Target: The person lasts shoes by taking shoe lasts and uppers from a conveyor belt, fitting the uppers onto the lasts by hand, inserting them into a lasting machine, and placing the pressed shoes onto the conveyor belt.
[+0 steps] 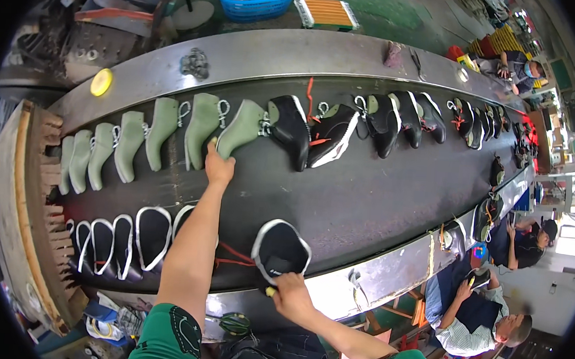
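From my remote seat I read the long dark belt (393, 187) as the biggest thing in view, curving through the fisheye, with a metal ledge (276, 53) along its far side; at its left end stands a wooden frame (14, 220) with short pegs; along the far side I see a row of green lasts (130, 145), carrying on rightward as black shoes (289, 129), all set side by side, I judge so that each is easy to reach singly; along the near edge, partly hidden by the left forearm, stand black uppers (152, 239) with their white-rimmed openings turned up, probably so they can be picked up by the rim; one black upper (282, 242) sits apart at the near edge, opening up, as the right hand steadies it; the green last (239, 131) under the left hand is the rightmost bare one in the far row, right beside the first black shoe; the left hand (220, 169) reaches across, thumb and fingers partly folded around the last's lower end, a light hold as I judge it; the right hand (294, 300) is mostly closed, fingers over the upper's near side, and a yellow bit (270, 291) shows at its fingertips, too small for me to identify
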### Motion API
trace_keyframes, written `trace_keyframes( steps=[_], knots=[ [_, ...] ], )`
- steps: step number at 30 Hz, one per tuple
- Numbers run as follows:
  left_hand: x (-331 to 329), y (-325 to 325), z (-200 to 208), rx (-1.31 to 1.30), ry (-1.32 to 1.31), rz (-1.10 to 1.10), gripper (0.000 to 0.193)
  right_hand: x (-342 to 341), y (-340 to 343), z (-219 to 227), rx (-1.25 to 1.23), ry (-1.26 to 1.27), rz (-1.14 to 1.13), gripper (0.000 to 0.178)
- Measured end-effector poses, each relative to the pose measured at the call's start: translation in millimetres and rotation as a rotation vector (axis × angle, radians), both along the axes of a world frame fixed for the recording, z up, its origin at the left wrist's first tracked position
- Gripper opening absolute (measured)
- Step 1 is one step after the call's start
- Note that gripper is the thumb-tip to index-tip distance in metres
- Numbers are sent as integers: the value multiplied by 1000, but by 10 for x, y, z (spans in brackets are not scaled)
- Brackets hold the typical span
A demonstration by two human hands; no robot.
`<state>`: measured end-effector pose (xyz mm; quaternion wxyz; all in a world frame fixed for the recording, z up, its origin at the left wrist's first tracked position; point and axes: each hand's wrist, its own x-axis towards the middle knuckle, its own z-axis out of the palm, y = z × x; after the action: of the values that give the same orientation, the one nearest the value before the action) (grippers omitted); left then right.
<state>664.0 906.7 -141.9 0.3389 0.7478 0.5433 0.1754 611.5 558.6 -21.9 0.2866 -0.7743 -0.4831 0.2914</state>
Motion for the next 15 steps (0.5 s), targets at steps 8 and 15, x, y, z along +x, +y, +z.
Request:
trace_keyframes(
  steps=[8, 15],
  knots=[
    [-1921, -690, 619, -661, -375, 58, 50, -55, 233, 617, 193, 507, -189, 9],
    [-3512, -1481, 1750, -763, -473, -450, 52, -247, 564, 739, 125, 1262, -648, 20]
  ],
)
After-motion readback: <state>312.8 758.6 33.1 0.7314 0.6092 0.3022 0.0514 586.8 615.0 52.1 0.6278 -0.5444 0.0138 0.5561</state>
